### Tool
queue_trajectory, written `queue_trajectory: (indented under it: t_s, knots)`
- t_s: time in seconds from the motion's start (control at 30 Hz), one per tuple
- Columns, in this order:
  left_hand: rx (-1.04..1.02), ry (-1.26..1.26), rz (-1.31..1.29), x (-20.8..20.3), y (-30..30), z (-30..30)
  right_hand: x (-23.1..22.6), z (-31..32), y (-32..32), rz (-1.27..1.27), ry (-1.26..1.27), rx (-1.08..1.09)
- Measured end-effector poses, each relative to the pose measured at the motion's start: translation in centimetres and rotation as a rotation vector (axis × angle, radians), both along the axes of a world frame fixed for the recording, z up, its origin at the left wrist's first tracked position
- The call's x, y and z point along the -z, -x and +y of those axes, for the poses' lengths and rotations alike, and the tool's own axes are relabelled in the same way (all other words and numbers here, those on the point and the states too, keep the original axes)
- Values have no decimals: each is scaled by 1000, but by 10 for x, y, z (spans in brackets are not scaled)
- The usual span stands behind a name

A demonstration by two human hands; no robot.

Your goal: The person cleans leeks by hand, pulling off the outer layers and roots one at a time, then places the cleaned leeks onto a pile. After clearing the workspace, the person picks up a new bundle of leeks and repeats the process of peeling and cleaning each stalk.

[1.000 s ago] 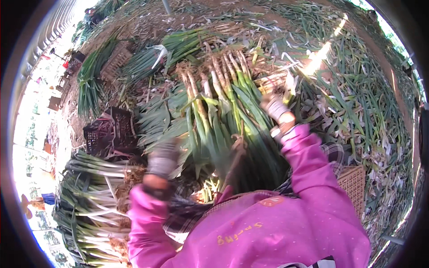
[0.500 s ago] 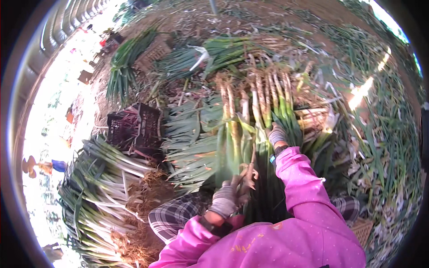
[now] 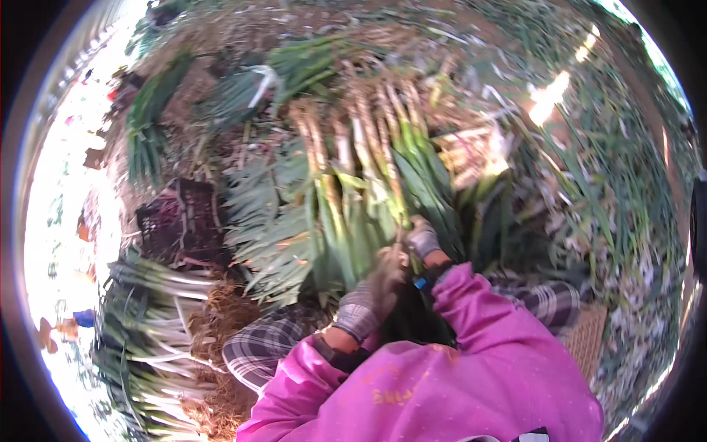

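Note:
Several thick green onions (image 3: 368, 156) lie side by side in front of me, roots away and leaves toward my lap. My right hand (image 3: 423, 237), in a grey glove, is closed around the leafy part of one green onion. Just left of it, my gloved left hand (image 3: 373, 296) is partly smeared by motion. Its fingers are bunched near a thin brown strip of dry leaf (image 3: 399, 234) that rises beside the right hand. Under both hands, dark green leaves run down between my knees.
To the left, a pile of untrimmed green onions (image 3: 158, 346) shows tangled roots. Behind it stands a dark plastic crate (image 3: 180, 217). Flat cut leaves (image 3: 269, 225) lie beside the row. Farther off is a green bundle (image 3: 313, 62); leaf scraps (image 3: 618, 199) cover the right side.
The whole view has shifted, so the scene sits farther left. My left hand has moved up toward the right hand, and the two are now closer together. My right hand stays at the green onions.

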State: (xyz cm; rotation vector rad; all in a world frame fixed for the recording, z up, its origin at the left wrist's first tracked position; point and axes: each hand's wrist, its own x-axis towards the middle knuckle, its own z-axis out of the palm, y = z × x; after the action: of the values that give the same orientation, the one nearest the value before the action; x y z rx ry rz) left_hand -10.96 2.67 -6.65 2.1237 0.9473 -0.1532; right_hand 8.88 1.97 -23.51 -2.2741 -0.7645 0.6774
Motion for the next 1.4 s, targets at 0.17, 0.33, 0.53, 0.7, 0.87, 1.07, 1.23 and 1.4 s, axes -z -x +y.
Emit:
queue_trajectory:
  t_s: [0.17, 0.33, 0.53, 0.7, 0.87, 1.07, 1.23, 1.4]
  knots:
    - [125, 10, 181, -5, -23, -7, 10, -22, -10, 53, 125, -3]
    - [84, -11, 183, -2, -28, -8, -13, -33, -9, 5, 125, -37]
    - [170, -6, 276, 0, -33, -6, 1, -36, -16, 130, 61, -19]
    - [88, -54, 210, 24, -52, 15, -6, -36, -15, 209, 49, -18]
    - [16, -148, 256, 49, -92, 58, 65, -35, -6, 495, -80, 91]
    - [47, -114, 266, 77, -161, 113, 142, -49, -5, 312, -92, 6]
    - [5, -171, 293, 94, -185, 168, 112, -61, 10, 297, -109, -50]
    - [196, -172, 317, 80, -179, 165, 10, -66, -4, 168, 63, -117]
